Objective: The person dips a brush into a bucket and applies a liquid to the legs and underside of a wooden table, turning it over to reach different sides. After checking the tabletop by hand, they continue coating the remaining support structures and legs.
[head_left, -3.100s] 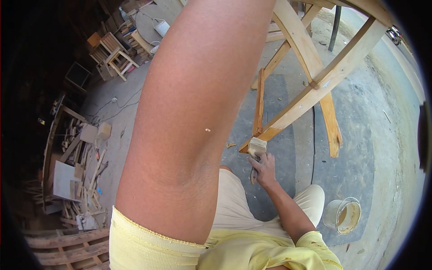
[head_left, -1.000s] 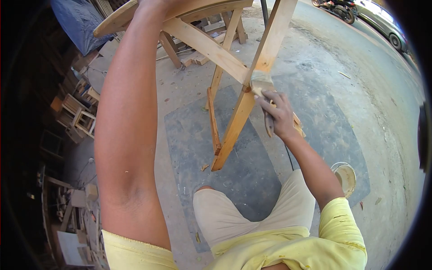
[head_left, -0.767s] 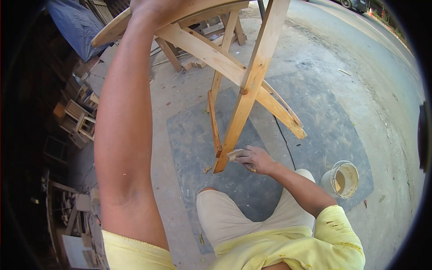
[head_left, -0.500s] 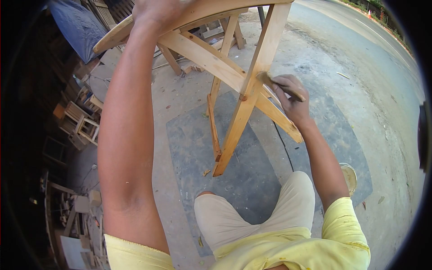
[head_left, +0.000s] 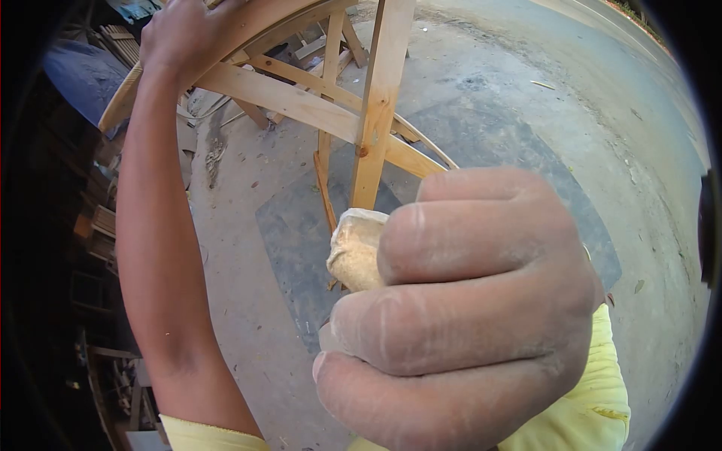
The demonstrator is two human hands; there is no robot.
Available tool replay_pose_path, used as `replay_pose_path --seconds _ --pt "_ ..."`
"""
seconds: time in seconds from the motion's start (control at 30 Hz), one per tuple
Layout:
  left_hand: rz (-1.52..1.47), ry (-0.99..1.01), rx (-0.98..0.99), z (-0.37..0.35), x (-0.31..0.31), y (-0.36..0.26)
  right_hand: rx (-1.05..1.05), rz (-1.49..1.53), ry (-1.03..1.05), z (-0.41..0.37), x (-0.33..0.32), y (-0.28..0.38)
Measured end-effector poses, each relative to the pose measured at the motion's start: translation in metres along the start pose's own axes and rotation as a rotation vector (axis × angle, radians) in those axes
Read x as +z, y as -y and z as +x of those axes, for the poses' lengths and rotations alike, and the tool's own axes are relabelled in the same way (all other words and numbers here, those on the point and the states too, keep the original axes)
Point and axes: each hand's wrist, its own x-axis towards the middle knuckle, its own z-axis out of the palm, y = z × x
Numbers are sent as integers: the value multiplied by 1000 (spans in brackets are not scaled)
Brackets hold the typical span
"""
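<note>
A wooden table frame (head_left: 301,105) with crossed legs and a curved top edge stands tilted before me. My left hand (head_left: 180,37) grips that curved edge at the upper left; its fingertips are partly cut off by the frame. My right hand (head_left: 474,301) is raised very near the camera, its fingers curled into a fist around a brush (head_left: 357,252). Only a tan, worn end with a whitish rim sticks out of the fist. The fist hides the lower legs and much of my lap.
Under the legs lies a dark sheet (head_left: 286,248) on the concrete ground (head_left: 233,180). A blue tarp (head_left: 86,83) hangs at the far left, near stacked wooden pieces. A road edge (head_left: 624,26) curves past at the upper right.
My right hand has left the crossing of the legs and come up close to the camera with the brush. The view has shifted, so the table frame appears farther left.
</note>
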Motion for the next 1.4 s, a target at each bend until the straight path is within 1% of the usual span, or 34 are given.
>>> replay_pose_path --seconds 0.07,0.13,0.2,0.27,0.33,0.47,0.57,0.6,0.63,0.67,0.7,0.77,0.83,0.9,0.97,1.0,1.07,1.1,1.13,1.2,1.23,1.3,1.37,1.4 --pt "-14 33 -26 2 -4 0 -75 -4 8 -1 2 -6" --pt "-13 8 -8 -1 -6 0 -145 -14 15 -6 4 -11" --pt "-17 -15 14 0 -3 0 -152 -45 8 -13 9 -17" --pt "80 9 12 9 1 7 -166 -68 -4 -13 11 -22" --pt "79 0 24 14 4 15 -147 -30 -18 -16 10 -24" --pt "32 -26 42 6 5 9 -125 26 -64 -16 9 -20" --pt "67 -68 62 3 6 7 -125 34 -16 -24 9 -24" --pt "69 -69 58 5 5 7 -88 34 62 -29 7 -27" --pt "76 -14 29 9 4 7 -50 32 140 -36 6 -30" --pt "80 35 -1 12 2 6 26 14 227 -41 3 -37" --pt "79 30 -3 13 3 5 105 -1 313 -48 1 -46" --pt "63 8 8 12 4 7 351 -5 251 -74 9 -78" --pt "71 -2 12 12 5 9 695 93 96 -98 7 -114" --pt "84 -6 0 10 4 7 1061 203 46 -105 0 -143" --pt "68 6 6 9 2 8 1004 173 50 -109 -11 -186" --pt "47 17 16 9 1 7 893 184 -13 -111 -18 -215" --pt "35 23 6 7 -1 3 699 7 -140 -84 -38 -248" --pt "24 26 -6 6 -2 3 635 -16 -177 -69 -44 -254" --pt "26 24 -10 8 0 5 523 -120 -190 -59 -49 -254" --pt "72 -9 23 11 3 9 147 -426 -262 -49 -52 -255" --pt "72 -10 22 12 4 10 145 -425 -262 -51 -49 -253" --pt "88 48 -23 14 1 7 6 -695 -183 -72 -33 -243" --pt "96 39 -7 16 3 8 64 -700 59 -118 2 -219" --pt "99 31 2 16 5 11 89 -661 138 -143 18 -203"
